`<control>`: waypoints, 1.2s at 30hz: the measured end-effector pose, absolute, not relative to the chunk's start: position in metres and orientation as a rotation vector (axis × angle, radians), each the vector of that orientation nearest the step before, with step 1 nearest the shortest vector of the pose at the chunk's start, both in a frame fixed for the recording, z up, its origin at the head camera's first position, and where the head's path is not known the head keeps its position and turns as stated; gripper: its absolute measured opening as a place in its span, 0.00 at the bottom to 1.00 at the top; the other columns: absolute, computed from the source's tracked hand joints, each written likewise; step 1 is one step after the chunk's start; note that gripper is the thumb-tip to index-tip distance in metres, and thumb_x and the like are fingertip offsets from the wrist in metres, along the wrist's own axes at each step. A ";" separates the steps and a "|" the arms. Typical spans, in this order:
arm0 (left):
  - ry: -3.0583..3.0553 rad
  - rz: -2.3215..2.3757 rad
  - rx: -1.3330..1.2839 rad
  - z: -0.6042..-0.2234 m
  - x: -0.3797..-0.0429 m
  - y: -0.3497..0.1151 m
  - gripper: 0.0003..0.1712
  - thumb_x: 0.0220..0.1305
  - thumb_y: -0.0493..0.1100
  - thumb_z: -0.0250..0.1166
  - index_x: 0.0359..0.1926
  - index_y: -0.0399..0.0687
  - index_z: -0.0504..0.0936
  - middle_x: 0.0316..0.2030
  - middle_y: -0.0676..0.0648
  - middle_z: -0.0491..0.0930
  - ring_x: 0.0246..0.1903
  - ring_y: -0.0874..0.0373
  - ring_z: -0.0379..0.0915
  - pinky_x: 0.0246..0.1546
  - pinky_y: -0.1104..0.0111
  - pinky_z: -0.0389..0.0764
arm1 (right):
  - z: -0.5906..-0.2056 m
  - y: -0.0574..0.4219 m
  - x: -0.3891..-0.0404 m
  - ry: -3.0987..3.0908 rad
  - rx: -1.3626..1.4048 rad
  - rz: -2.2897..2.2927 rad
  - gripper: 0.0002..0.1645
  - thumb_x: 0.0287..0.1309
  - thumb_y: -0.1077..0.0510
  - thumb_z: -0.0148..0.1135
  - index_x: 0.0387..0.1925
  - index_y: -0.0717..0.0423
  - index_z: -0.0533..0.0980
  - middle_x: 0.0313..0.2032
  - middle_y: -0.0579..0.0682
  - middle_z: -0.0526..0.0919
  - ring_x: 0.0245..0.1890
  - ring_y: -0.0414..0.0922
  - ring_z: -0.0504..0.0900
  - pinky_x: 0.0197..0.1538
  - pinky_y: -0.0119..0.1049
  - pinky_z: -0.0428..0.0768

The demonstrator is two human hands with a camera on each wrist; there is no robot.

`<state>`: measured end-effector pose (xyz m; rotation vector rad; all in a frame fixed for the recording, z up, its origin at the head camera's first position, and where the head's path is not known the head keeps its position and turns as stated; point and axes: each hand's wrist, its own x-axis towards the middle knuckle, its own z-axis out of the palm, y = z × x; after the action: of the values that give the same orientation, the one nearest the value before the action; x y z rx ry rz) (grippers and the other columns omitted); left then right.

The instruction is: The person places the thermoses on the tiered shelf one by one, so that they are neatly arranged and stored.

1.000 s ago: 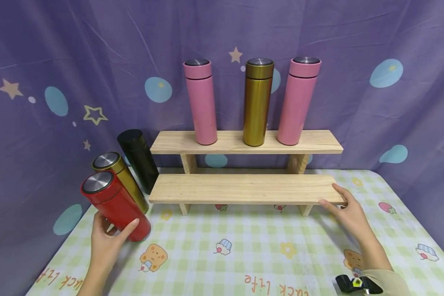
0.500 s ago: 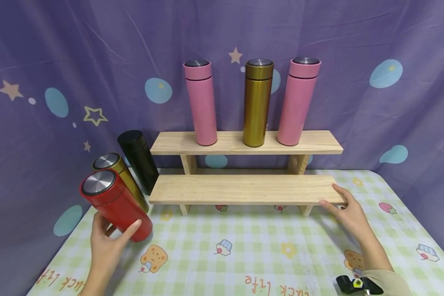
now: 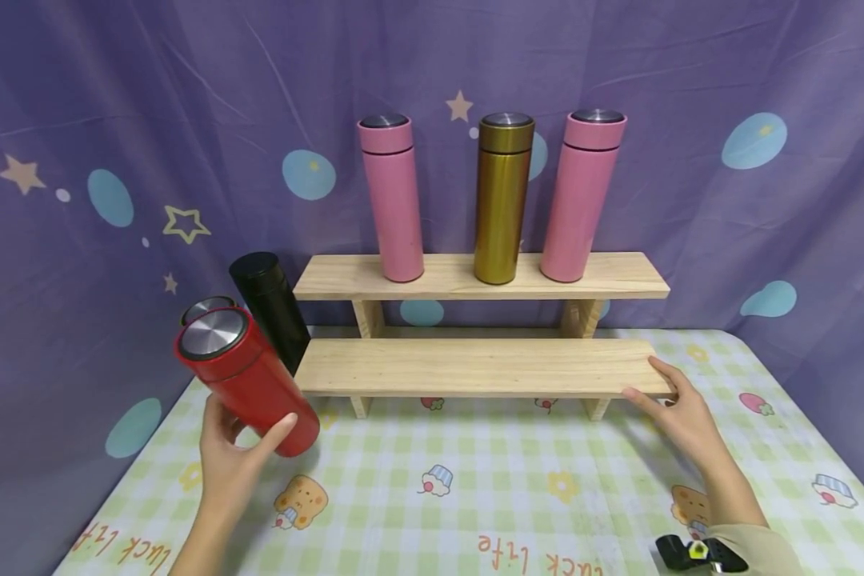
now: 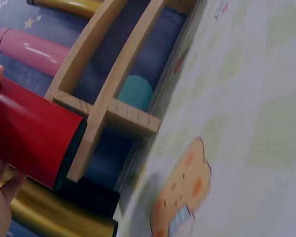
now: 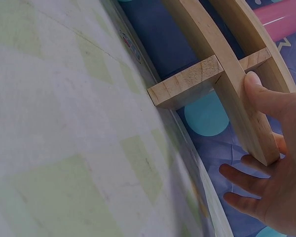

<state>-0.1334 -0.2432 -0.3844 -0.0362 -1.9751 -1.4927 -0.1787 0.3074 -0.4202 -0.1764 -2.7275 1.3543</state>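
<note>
My left hand (image 3: 232,460) grips a red thermos bottle (image 3: 259,388) with a steel-topped lid, tilted in the head view. Its dark base hangs off the cloth in the left wrist view, near the left end of the lower shelf. Behind it stand a gold thermos (image 4: 64,210), mostly hidden in the head view, and a black thermos (image 3: 272,308). My right hand (image 3: 684,420) holds the right end of the two-tier wooden shelf (image 3: 475,366). In the right wrist view its thumb (image 5: 254,85) lies on the board's front edge, with fingers around the end.
On the upper tier stand a pink thermos (image 3: 394,204), a gold thermos (image 3: 502,212) and another pink thermos (image 3: 582,208). A checked tablecloth (image 3: 497,480) covers the table. A purple curtain (image 3: 691,224) hangs behind and at both sides.
My left hand has raised the red thermos and carried it right toward the shelf, so it now covers more of the gold thermos behind. The right hand stays on the shelf end.
</note>
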 end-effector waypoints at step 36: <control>-1.947 -1.485 -0.503 -0.355 -0.172 -0.176 0.45 0.43 0.25 0.74 0.64 0.34 0.66 0.53 0.56 0.75 0.52 0.59 0.71 0.48 0.71 0.72 | -0.422 0.307 -0.178 -2.745 -0.169 1.369 0.56 0.63 0.37 0.62 0.78 0.55 0.44 0.72 0.75 0.48 0.63 0.75 0.60 0.54 0.64 0.69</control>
<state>-0.1720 -0.1759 -0.3547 -0.5032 -1.9468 -1.4850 -0.1783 0.3075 -0.4216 -0.1687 -2.7453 1.3687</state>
